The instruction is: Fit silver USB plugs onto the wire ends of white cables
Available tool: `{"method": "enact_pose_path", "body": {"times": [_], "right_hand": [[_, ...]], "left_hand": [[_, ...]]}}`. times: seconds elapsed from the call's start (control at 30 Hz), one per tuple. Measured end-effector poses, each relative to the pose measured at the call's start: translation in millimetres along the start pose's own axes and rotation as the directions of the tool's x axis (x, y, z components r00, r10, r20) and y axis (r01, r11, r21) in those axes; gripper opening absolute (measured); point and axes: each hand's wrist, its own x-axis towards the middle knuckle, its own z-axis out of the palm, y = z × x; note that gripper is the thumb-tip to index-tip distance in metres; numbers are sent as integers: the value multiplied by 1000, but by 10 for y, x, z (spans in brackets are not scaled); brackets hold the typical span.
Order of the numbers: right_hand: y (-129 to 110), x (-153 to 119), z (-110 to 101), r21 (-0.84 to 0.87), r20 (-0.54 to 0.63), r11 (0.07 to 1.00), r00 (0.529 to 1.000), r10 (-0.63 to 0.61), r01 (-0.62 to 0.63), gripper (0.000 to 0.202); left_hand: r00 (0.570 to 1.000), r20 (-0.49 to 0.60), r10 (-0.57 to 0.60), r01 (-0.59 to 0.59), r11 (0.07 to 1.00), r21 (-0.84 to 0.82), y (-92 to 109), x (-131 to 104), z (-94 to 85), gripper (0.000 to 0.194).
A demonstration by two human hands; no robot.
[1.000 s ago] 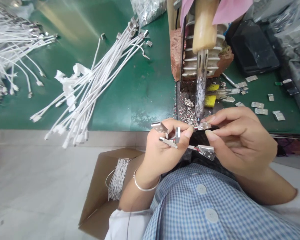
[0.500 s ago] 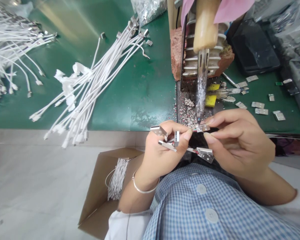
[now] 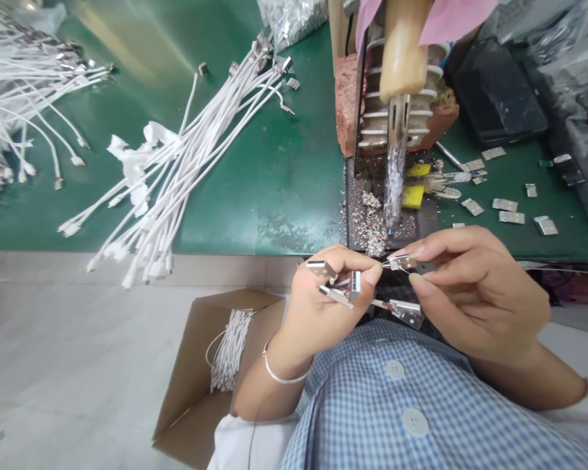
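Observation:
My left hand (image 3: 326, 303) is closed around several cables with metal USB plugs (image 3: 355, 284) sticking out between the fingers. Its thumb and index finger pinch thin coloured wires (image 3: 386, 265). These wires run to a metal USB connector (image 3: 402, 262), which my right hand (image 3: 480, 287) holds between thumb and fingertips. Just above the connector, apart from it, is the tip of a soldering iron (image 3: 394, 163) with a wooden handle, pointing down. Another pair of plugs (image 3: 408, 313) hangs below the fingers.
White cables (image 3: 191, 163) lie bundled on the green table (image 3: 294, 170), with more at the far left. Loose connectors (image 3: 511, 217), yellow sponge (image 3: 413, 196) and a black device (image 3: 500, 91) are at right. A cardboard box (image 3: 186, 385) with cables stands below.
Both hands have moved slightly down and to the right with the connector and cables. The connector has come away from the soldering iron's tip.

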Motion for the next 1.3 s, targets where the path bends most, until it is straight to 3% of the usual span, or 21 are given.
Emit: {"method": "enact_pose_path", "body": {"times": [0.57, 1.3], "right_hand": [[9, 67, 35, -25, -24, 996, 996, 83, -83, 21], [-19, 177, 83, 11, -74, 993, 991, 115, -115, 17]], "left_hand": [[997, -46, -64, 65, 997, 29, 29, 106, 29, 19], [992, -76, -104, 100, 994, -51, 37, 155, 1, 11]]}}
